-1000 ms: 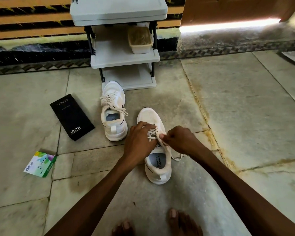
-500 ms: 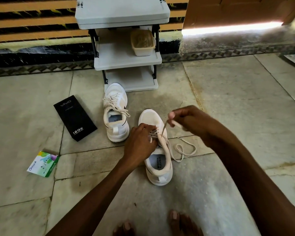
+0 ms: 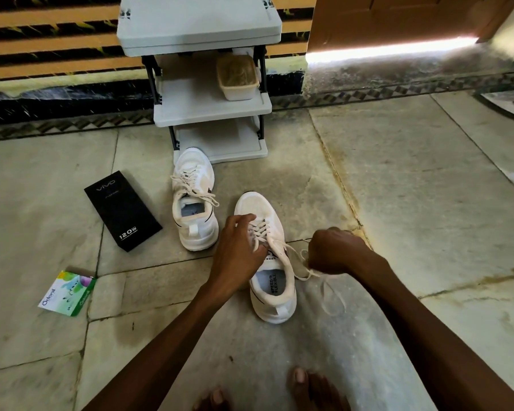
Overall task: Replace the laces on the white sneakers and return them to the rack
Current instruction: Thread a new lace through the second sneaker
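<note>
Since earlier, my right hand (image 3: 333, 250) has dropped right of the near white sneaker (image 3: 260, 207), fisted round its lace (image 3: 290, 251); left hand (image 3: 238, 253) grips the lacing, fingers curled. I judge lace limp, light: pinch near its tip

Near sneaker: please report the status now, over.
Left hand holds near sneaker. Right hand grips lace. Second sneaker laced, on floor before rack.
</note>
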A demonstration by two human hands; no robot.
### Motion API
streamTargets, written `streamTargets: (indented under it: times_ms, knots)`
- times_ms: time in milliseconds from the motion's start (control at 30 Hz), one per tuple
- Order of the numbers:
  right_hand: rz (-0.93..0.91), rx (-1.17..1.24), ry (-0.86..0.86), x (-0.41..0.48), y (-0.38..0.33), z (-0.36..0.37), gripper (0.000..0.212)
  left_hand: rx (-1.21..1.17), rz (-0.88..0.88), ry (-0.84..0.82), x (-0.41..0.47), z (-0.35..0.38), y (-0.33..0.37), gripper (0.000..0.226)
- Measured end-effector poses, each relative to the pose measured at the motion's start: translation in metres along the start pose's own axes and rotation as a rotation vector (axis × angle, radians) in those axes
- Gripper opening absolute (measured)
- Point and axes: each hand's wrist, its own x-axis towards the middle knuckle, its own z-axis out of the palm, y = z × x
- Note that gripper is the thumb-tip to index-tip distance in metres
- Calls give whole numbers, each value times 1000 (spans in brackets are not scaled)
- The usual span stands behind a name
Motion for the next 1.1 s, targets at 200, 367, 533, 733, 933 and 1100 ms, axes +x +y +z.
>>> streamTargets:
  times_ms: [200,367,533,733,933,1100]
  knots:
    - [-151,446,274,21,-26,13,19,30,-26,-52,0,-1,2,60]
    - [-88,379,171,33,-37,16,29,56,-71,-64,3,-1,4,61]
    - [-53,700,53,24,-34,-2,35,28,-52,-94,3,-4,6,58]
    - [-203,1007,201,-29,-30,-65,40,29,107,-69,7,-12,26,45]
    - [-397,927,239,-63,-25,-97,34,-145,101,-32,14,-36,54,16]
    - [-317,594,119,-26,-10,-59,29,-276,146,137,24,-63,66,16]
